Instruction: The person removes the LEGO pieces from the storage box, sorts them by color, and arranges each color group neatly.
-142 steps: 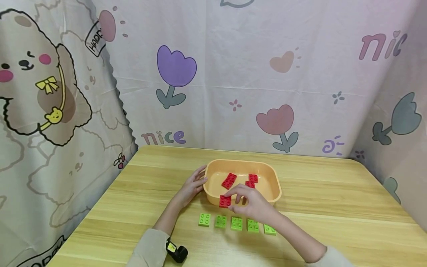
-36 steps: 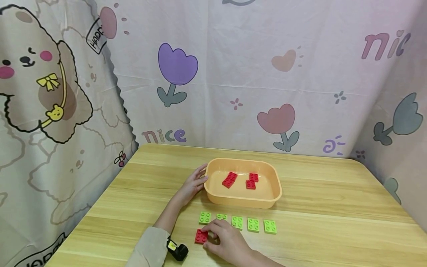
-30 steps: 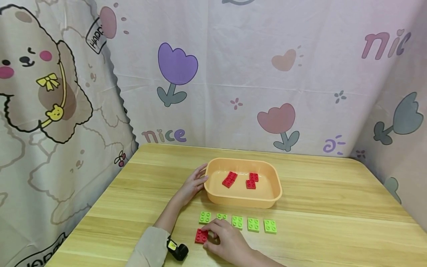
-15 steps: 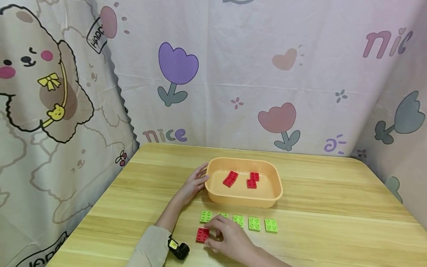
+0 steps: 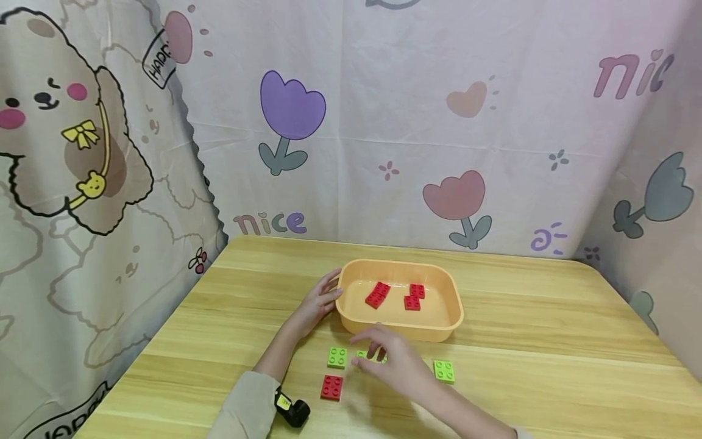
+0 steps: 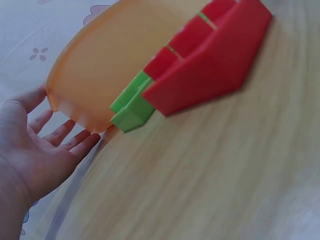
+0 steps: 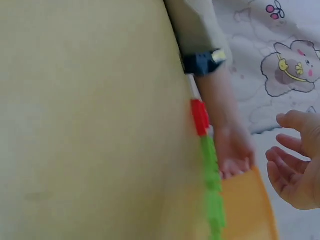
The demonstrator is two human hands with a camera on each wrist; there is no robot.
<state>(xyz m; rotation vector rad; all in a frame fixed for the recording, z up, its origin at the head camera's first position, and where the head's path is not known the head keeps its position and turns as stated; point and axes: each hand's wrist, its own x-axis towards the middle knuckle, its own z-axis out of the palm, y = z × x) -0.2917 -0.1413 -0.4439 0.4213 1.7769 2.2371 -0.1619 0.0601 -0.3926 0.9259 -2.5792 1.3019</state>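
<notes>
My left hand (image 5: pixel 315 308) rests with extended fingers against the left end of a shallow orange plastic tub (image 5: pixel 433 333); in the left wrist view its thumb touches the rim. Above the row of green toy bricks hovers my right hand (image 5: pixel 399 361), its fingers loosely bent with nothing between them, also visible in the right wrist view. It hides some green bricks; the leftmost green brick (image 5: pixel 337 358) and rightmost green brick (image 5: pixel 443 371) show fully. One red toy brick (image 5: pixel 331 388) lies studs up on the table, just in front of the leftmost green one.
Inside the tub are several red bricks, a touching pair (image 5: pixel 378 295) at left and another pair (image 5: pixel 414 297) at right. A black wrist camera (image 5: pixel 293 413) sits on the left wrist. The wooden table (image 5: pixel 548 317) ends at a patterned curtain (image 5: pixel 373 122).
My right hand brought a red brick from over the tub's front edge down to the table, let it go, and has lifted away up and to the right. The left hand stays put.
</notes>
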